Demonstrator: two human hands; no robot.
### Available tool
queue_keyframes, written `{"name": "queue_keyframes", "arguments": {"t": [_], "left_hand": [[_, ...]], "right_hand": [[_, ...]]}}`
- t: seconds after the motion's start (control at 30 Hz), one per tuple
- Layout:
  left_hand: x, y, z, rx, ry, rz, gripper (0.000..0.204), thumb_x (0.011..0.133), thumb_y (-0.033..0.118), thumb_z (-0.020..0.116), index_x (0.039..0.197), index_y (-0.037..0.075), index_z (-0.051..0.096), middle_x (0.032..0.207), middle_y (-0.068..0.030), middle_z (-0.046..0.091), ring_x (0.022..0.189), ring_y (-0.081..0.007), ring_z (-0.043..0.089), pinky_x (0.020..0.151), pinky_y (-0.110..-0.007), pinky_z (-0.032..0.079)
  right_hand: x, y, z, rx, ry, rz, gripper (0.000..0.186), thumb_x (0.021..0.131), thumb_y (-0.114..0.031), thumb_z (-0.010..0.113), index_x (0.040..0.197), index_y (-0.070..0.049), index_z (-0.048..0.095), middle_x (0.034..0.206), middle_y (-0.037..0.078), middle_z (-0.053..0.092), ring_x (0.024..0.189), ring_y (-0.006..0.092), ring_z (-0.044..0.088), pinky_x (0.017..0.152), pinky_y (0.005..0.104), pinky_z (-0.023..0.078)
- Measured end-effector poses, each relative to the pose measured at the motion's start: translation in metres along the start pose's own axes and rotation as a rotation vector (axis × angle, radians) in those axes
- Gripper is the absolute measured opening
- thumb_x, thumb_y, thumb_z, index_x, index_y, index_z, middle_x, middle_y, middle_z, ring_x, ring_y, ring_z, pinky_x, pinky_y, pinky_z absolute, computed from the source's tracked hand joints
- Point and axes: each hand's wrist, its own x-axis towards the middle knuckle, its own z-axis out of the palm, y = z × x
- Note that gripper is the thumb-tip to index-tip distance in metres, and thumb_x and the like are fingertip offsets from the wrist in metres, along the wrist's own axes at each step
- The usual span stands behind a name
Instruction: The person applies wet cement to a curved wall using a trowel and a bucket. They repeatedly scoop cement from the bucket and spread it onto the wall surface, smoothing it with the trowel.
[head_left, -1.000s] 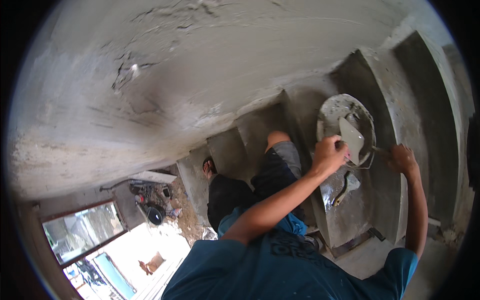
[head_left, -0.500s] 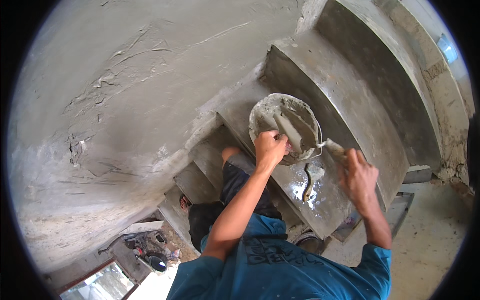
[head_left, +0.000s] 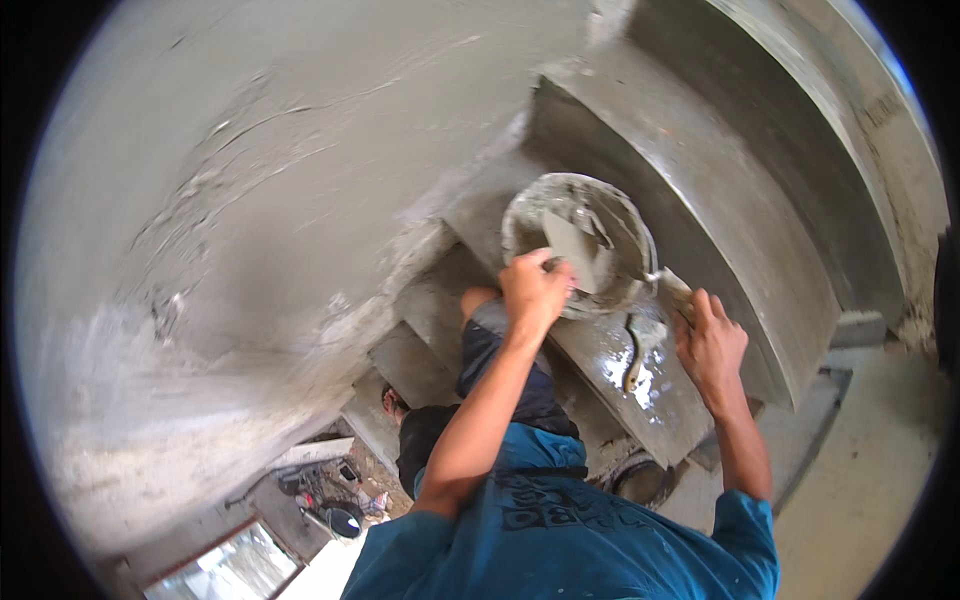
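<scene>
A bucket (head_left: pixel 640 222) with grey mortar smeared over its inner wall stands on a concrete stair tread (head_left: pixel 665 420). My left hand (head_left: pixel 535 292) is closed on a flat trowel (head_left: pixel 570 248), its grey blade tilted inside the bucket's mouth. Just right of the bucket, my right hand (head_left: pixel 712 345) grips a small trowel (head_left: pixel 676 287) with a pale, mortar-coated blade near the rim; its handle is mostly hidden by my fingers. Between the bucket and my right hand, a brush (head_left: pixel 634 365) with a curved handle lies on the wet tread.
A wall with uneven wet plaster (head_left: pixel 250 200) rises on the left. Curved concrete steps (head_left: pixel 730 180) climb toward the upper right and narrower ones descend beside my legs. At lower left lie assorted items (head_left: pixel 335 500) and a framed glass pane (head_left: pixel 235 565).
The left-hand trowel has turned, showing more of its blade's face. My right hand and small trowel have shifted slightly up and left. The whole view has moved a little.
</scene>
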Motion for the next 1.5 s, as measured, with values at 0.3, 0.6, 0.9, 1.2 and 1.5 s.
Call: {"name": "queue_keyframes", "arguments": {"t": [0.3, 0.6, 0.9, 1.2, 1.5], "left_hand": [[0.003, -0.003, -0.022, 0.386, 0.121, 0.232, 0.039, 0.09, 0.017, 0.074, 0.121, -0.007, 0.076, 0.078, -0.0205, 0.078, 0.072, -0.0286, 0.079, 0.077, -0.038, 0.062], [0.013, 0.011, -0.026, 0.499, -0.033, 0.083, 0.035, 0.091, 0.031, 0.078, 0.107, 0.001, 0.081, 0.094, -0.0206, 0.079, 0.102, -0.0397, 0.076, 0.093, -0.048, 0.058], [0.013, 0.002, -0.049, 0.625, 0.036, 0.058, 0.041, 0.089, 0.036, 0.081, 0.118, 0.007, 0.081, 0.098, -0.022, 0.08, 0.1, -0.0414, 0.077, 0.092, -0.047, 0.058], [0.001, -0.024, -0.062, 0.333, 0.206, 0.019, 0.04, 0.097, 0.028, 0.073, 0.128, 0.004, 0.076, 0.113, -0.0208, 0.079, 0.108, -0.0394, 0.075, 0.097, -0.045, 0.058], [0.011, -0.05, -0.051, 0.331, 0.269, 0.053, 0.039, 0.091, 0.016, 0.077, 0.128, 0.005, 0.076, 0.111, -0.021, 0.08, 0.104, -0.0326, 0.079, 0.094, -0.039, 0.059]], "right_hand": [[0.025, 0.012, -0.002, -0.036, -0.081, -0.034, 0.037, 0.088, -0.02, 0.076, 0.115, -0.009, 0.053, 0.103, 0.017, 0.072, 0.087, 0.0456, 0.072, 0.071, 0.0579, 0.055], [0.056, 0.024, 0.005, -0.179, -0.125, -0.121, 0.046, 0.081, -0.012, 0.073, 0.117, -0.007, 0.045, 0.101, 0.021, 0.072, 0.087, 0.0462, 0.073, 0.07, 0.0582, 0.055], [0.087, 0.003, 0.002, -0.416, -0.161, -0.423, 0.052, 0.083, -0.026, 0.081, 0.127, -0.009, 0.057, 0.112, 0.016, 0.069, 0.094, 0.0374, 0.074, 0.076, 0.0497, 0.058], [0.123, -0.033, -0.044, -0.5, -0.473, -0.256, 0.05, 0.087, -0.027, 0.079, 0.126, -0.006, 0.056, 0.118, 0.017, 0.068, 0.109, 0.0343, 0.072, 0.088, 0.0466, 0.054], [0.164, -0.025, -0.019, -0.642, -0.341, -0.272, 0.038, 0.096, -0.025, 0.071, 0.127, -0.007, 0.059, 0.108, 0.019, 0.075, 0.105, 0.0327, 0.076, 0.085, 0.0467, 0.058]]}}
